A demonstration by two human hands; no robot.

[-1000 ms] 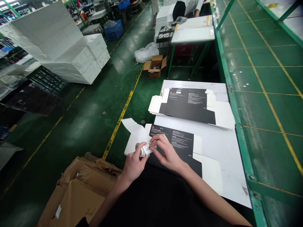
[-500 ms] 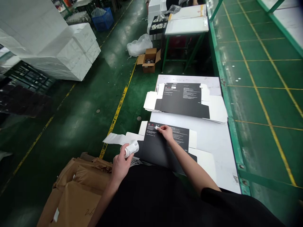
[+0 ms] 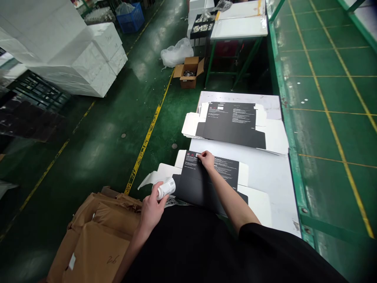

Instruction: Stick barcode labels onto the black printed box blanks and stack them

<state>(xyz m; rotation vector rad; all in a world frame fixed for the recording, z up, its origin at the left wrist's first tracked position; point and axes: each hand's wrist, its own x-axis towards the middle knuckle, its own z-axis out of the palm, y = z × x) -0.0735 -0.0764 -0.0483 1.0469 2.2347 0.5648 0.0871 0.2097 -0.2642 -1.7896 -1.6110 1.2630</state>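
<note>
Right hand (image 3: 207, 160): fingers together and pressed flat, fingertips on a small white label (image 3: 198, 155) at the upper left corner of the flattened black carton (image 3: 210, 179), centre of frame on the white bench (image 3: 273, 177). Grips nothing.

Left hand (image 3: 151, 208): closed around a white label roll (image 3: 165, 188), lower centre-left, off the bench edge; loose backing strip (image 3: 147, 180) trailing left.

Carton: light, thin card, stiff when flat, likely creases easily; best taken by an edge or flap.

Roll: light, firm; held round its barrel.

Further stack of cartons (image 3: 232, 124) above, well apart.
</note>
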